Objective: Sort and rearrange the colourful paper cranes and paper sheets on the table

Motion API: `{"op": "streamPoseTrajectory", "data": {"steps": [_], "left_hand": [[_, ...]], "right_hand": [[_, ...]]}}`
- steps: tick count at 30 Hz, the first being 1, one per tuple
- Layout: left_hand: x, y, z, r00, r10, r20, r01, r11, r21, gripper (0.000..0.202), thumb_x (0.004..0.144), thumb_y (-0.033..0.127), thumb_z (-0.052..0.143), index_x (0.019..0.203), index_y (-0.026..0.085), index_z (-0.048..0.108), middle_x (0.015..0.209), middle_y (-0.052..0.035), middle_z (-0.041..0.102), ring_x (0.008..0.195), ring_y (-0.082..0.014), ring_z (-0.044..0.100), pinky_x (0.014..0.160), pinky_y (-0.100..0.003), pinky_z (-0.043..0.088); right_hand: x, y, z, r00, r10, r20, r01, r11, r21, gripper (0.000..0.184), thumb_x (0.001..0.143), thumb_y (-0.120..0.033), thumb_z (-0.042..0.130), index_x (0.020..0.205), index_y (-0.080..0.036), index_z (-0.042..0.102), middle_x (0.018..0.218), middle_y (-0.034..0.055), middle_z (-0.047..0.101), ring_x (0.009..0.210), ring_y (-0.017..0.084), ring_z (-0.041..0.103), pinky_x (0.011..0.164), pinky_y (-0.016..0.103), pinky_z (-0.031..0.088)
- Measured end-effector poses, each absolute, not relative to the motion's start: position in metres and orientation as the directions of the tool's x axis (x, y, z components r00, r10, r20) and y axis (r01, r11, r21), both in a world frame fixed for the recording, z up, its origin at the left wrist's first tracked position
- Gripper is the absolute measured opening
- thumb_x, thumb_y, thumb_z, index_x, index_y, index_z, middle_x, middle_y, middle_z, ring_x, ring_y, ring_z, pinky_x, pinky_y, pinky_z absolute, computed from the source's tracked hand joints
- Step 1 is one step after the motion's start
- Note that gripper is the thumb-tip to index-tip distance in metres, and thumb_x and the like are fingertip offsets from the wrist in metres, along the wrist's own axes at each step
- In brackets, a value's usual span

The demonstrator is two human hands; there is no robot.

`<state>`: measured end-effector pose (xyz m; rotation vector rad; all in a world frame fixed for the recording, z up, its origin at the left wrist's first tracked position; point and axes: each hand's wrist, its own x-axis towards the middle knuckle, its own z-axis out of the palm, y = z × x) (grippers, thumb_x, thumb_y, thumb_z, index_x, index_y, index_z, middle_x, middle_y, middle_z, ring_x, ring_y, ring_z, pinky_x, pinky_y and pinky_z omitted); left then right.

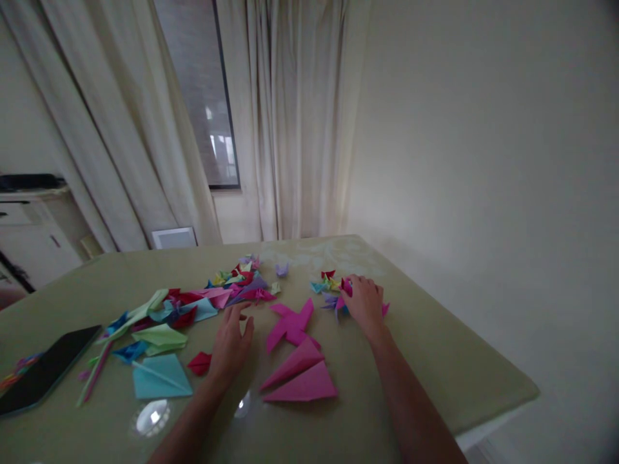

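My left hand (231,341) lies flat on the olive table (425,348), fingers stretched out, holding nothing, beside a small red folded paper (200,363) and left of a pink paper pinwheel (290,324). My right hand (363,301) reaches forward and rests over a small cluster of folded paper pieces (329,283); its fingers curl onto a pink piece, and whether they grip it is unclear. Two pink folded triangles (302,375) lie between my forearms.
A heap of colourful origami (213,295) spreads across the table's left half, with a light blue sheet (159,377) and green folds (162,336). A dark tablet (46,370) lies at the left edge. Curtains and a window stand behind; the wall is at right.
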<state>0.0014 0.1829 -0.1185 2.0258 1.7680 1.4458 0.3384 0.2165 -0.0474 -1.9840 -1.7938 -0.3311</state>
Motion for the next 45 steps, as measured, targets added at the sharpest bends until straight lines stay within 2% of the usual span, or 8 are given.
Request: {"op": "streamPoseTrajectory", "data": {"steps": [7,11,18,22,26,32,39,45], "left_hand": [[0.006,0.177,-0.12,-0.027,0.802,0.596,0.759,-0.371,0.535,0.028,0.098,0.029,0.049,0.123,0.024,0.061,0.121,-0.0122,0.066,0.094,-0.0262,0.071,0.086,-0.046,0.061],[0.005,0.177,-0.12,-0.017,0.8,0.599,0.775,-0.368,0.514,0.026,0.098,0.029,0.05,0.121,0.024,0.062,0.122,-0.0112,0.067,0.096,-0.0267,0.072,0.086,-0.046,0.061],[0.002,0.175,-0.115,-0.042,0.818,0.574,0.772,-0.338,0.538,0.026,0.099,0.033,0.048,0.118,0.023,0.063,0.12,-0.0119,0.067,0.091,-0.0249,0.072,0.084,-0.044,0.061],[0.005,0.176,-0.116,-0.059,0.818,0.573,0.768,-0.329,0.549,0.026,0.097,0.032,0.049,0.116,0.023,0.065,0.119,-0.0114,0.068,0.091,-0.0256,0.073,0.084,-0.044,0.061],[0.006,0.177,-0.117,-0.045,0.82,0.57,0.765,-0.339,0.548,0.025,0.097,0.031,0.05,0.115,0.022,0.065,0.119,-0.0118,0.068,0.093,-0.0257,0.073,0.085,-0.043,0.06],[0.003,0.175,-0.116,-0.057,0.816,0.576,0.77,-0.331,0.545,0.026,0.097,0.031,0.05,0.116,0.022,0.065,0.12,-0.0116,0.068,0.094,-0.0265,0.073,0.087,-0.045,0.06],[-0.001,0.204,-0.116,-0.038,0.799,0.601,0.861,-0.279,0.425,0.034,0.095,0.023,0.049,0.127,0.019,0.06,0.124,-0.0148,0.065,0.117,-0.0337,0.065,0.101,-0.053,0.054],[0.005,0.222,-0.125,0.075,0.877,0.475,0.941,-0.219,0.257,0.048,0.093,0.011,0.046,0.139,0.018,0.057,0.137,-0.0172,0.063,0.126,-0.0323,0.061,0.108,-0.05,0.048]], "right_hand": [[0.318,0.215,-0.056,0.005,0.893,0.449,0.986,0.071,-0.154,0.038,0.1,-0.029,0.057,0.138,-0.025,0.065,0.148,0.0132,0.061,0.134,0.031,0.053,0.109,0.047,0.034],[0.304,0.211,-0.066,-0.11,0.942,0.316,0.987,0.141,-0.079,0.027,0.098,-0.035,0.065,0.12,-0.022,0.074,0.135,0.0147,0.07,0.129,0.033,0.056,0.11,0.052,0.032],[0.336,0.208,-0.043,0.113,0.937,0.33,0.987,-0.067,-0.147,0.017,0.094,-0.036,0.069,0.089,-0.022,0.079,0.11,0.0138,0.075,0.113,0.033,0.06,0.098,0.05,0.035],[0.36,0.213,-0.033,0.307,0.833,0.46,0.943,-0.2,-0.268,0.024,0.1,-0.035,0.061,0.112,-0.024,0.077,0.123,0.0142,0.071,0.115,0.031,0.06,0.1,0.049,0.034],[0.366,0.218,-0.044,0.152,0.941,0.301,0.967,-0.078,-0.243,0.044,0.095,-0.045,0.071,0.137,-0.032,0.068,0.149,0.0132,0.058,0.13,0.032,0.055,0.104,0.048,0.035],[0.376,0.214,-0.047,0.113,0.981,0.159,0.974,-0.078,-0.214,0.017,0.09,-0.026,0.071,0.105,-0.025,0.078,0.115,0.0094,0.073,0.113,0.029,0.066,0.101,0.045,0.036],[0.362,0.219,-0.053,-0.021,0.974,0.226,0.977,0.069,-0.204,0.057,0.095,-0.007,0.048,0.145,-0.03,0.061,0.153,0.0098,0.057,0.135,0.027,0.055,0.107,0.043,0.033],[0.369,0.223,-0.063,-0.031,0.99,0.138,0.972,0.062,-0.226,0.048,0.09,-0.003,0.049,0.118,-0.03,0.078,0.126,0.0054,0.075,0.12,0.024,0.064,0.104,0.04,0.034]]}}
